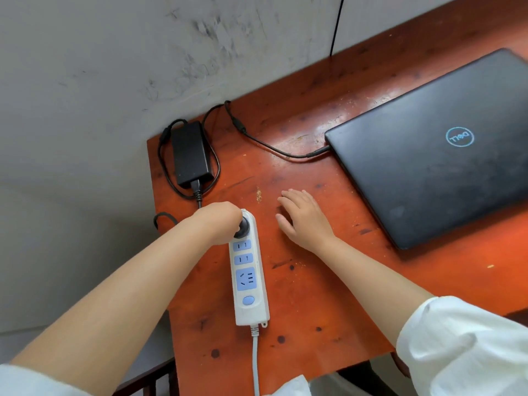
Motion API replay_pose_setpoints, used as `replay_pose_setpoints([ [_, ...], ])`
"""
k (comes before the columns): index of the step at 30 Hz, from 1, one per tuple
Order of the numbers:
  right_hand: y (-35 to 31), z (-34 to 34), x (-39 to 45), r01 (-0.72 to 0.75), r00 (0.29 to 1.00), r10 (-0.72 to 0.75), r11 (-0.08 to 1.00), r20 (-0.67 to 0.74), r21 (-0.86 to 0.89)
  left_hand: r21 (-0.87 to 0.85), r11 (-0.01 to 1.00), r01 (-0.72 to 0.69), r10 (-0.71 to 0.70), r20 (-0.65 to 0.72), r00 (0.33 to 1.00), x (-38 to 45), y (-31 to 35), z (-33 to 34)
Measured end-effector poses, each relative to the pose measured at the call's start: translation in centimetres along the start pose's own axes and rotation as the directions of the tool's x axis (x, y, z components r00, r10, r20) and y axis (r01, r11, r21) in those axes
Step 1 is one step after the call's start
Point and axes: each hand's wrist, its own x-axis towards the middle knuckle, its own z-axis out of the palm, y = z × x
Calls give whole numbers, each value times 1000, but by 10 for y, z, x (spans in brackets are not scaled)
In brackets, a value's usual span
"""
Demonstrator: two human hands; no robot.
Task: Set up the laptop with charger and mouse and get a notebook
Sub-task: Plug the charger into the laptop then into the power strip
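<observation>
A closed black laptop (434,155) lies on the right of the red wooden table (300,281). Its charger cable (265,144) is plugged into the laptop's left edge and runs to the black charger brick (190,152) at the table's far left corner. A white and blue power strip (248,275) lies near the left edge. My left hand (220,221) grips the black plug (243,225) seated in the strip's top socket. My right hand (303,218) rests flat on the table, fingers spread, to the right of the strip. No mouse or notebook is visible.
A grey scuffed wall (100,81) stands behind and left of the table. A thin black wire (337,24) hangs down the wall at the back. The strip's white cord (255,361) runs off the near edge. A dark chair frame (148,378) shows at the bottom left.
</observation>
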Motion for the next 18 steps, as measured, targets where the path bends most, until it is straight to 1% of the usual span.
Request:
replay_pose_setpoints([
  [3,1,-19,-16,-33,997,34,999,70,-20,75,995,71,-75,46,996,-6,8,-5],
  [4,1,-30,-21,-43,996,45,998,76,-38,120,990,78,-81,18,997,-7,12,-6],
  [5,1,-44,-25,-50,996,55,997,64,-64,159,984,76,-68,-56,996,-7,16,-7],
  [6,1,-61,-28,-62,997,65,994,38,-89,166,984,70,-43,-164,986,-8,22,-11],
  [7,2,-79,-32,-84,996,85,991,5,-108,140,989,54,-14,-277,961,-9,29,-16],
  [9,8,-120,-39,-154,987,144,978,-75,-143,59,998,-35,60,-491,869,-13,50,-38],
  [11,17,-161,-54,-244,964,216,953,-157,-183,-23,983,-181,120,-667,736,-21,77,-66],
  [12,23,-181,-63,-291,947,251,934,-200,-205,-56,966,-254,134,-729,672,-26,93,-82],
  [13,29,-200,-72,-334,931,280,913,-236,-235,-82,946,-315,141,-769,624,-31,108,-98],
  [14,35,-218,-82,-373,916,305,888,-262,-270,-99,928,-360,144,-794,590,-36,123,-113],
  [16,49,-252,-101,-443,886,354,838,-301,-318,-111,898,-426,154,-828,540,-44,156,-141],
  [18,64,-283,-117,-505,849,407,813,-336,-292,-104,872,-478,170,-851,497,-50,187,-167],
])
